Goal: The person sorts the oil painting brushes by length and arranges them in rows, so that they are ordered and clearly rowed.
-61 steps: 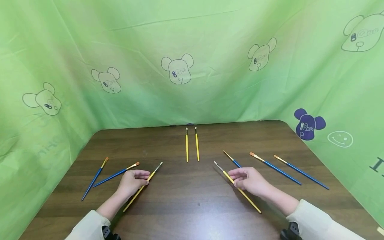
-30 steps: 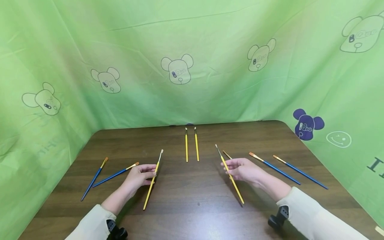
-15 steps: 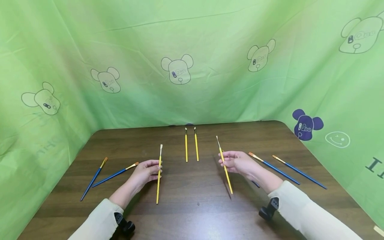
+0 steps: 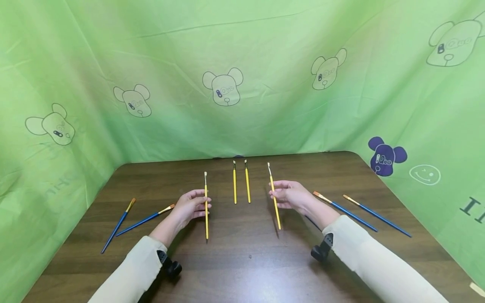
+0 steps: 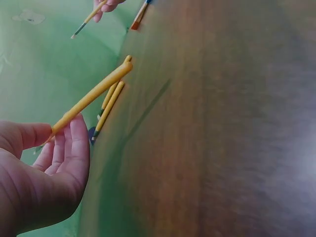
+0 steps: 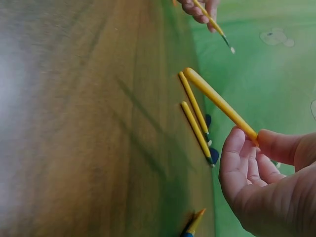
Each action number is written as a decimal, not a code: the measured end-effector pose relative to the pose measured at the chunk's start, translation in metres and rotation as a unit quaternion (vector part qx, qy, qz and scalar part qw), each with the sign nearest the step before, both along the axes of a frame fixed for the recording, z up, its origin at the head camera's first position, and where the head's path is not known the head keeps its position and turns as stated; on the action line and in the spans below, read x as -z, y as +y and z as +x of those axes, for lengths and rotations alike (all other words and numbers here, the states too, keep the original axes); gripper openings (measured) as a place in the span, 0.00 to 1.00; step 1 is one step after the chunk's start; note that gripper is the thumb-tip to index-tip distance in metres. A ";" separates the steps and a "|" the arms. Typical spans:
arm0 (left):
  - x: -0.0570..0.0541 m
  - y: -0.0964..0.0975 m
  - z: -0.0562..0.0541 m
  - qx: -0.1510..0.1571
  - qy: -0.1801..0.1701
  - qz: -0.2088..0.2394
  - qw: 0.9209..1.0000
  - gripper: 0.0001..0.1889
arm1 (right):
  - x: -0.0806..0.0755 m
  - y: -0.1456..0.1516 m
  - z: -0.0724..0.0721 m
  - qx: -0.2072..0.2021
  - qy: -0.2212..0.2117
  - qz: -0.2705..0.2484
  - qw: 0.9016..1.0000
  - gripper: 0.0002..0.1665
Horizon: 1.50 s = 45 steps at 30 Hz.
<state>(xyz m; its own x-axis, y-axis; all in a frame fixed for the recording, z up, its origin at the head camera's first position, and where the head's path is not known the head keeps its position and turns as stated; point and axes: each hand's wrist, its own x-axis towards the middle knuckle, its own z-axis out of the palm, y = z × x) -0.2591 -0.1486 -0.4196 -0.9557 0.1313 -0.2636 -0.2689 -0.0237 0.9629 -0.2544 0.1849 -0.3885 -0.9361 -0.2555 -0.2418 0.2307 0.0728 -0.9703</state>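
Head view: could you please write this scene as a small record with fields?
left hand: pinches a yellow brush, tip pointing forward
right hand: pinches another yellow brush, tip also forward
between hands: two yellow brushes, lying side by side, apart
left side: two blue brushes
right side: three blue brushes, one partly hidden by the right arm
table: brown, wood-grained
backdrop: green cloth with animal-head drawings

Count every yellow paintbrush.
4: one paintbrush in the left grip, one paintbrush in the right grip, two paintbrushes lying side by side on the table between them.
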 end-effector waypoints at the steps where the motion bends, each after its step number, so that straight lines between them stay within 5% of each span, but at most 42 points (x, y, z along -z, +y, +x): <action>1: 0.000 0.001 -0.002 -0.001 -0.001 0.000 1.000 0.21 | 0.000 -0.001 -0.002 0.005 -0.001 -0.001 1.000 0.29; 22: -0.001 0.020 -0.043 0.006 -0.005 -0.010 1.000 0.30 | 0.008 -0.022 -0.041 0.072 -0.006 0.038 0.997 0.31; 28: -0.002 0.029 -0.054 0.004 0.007 -0.026 1.000 0.29 | 0.024 -0.021 -0.063 0.093 0.015 0.019 0.995 0.29; 32: -0.001 0.033 -0.058 -0.012 0.025 -0.039 0.999 0.27 | 0.024 -0.023 -0.069 0.109 0.022 0.019 0.994 0.28; 34: 0.001 0.035 -0.059 -0.023 0.029 -0.044 0.998 0.26 | 0.012 -0.029 -0.059 0.123 0.014 0.036 0.992 0.27; 45: 0.004 0.042 -0.065 -0.068 0.032 -0.077 0.994 0.20 | 0.024 -0.037 -0.072 0.156 0.021 0.037 0.987 0.23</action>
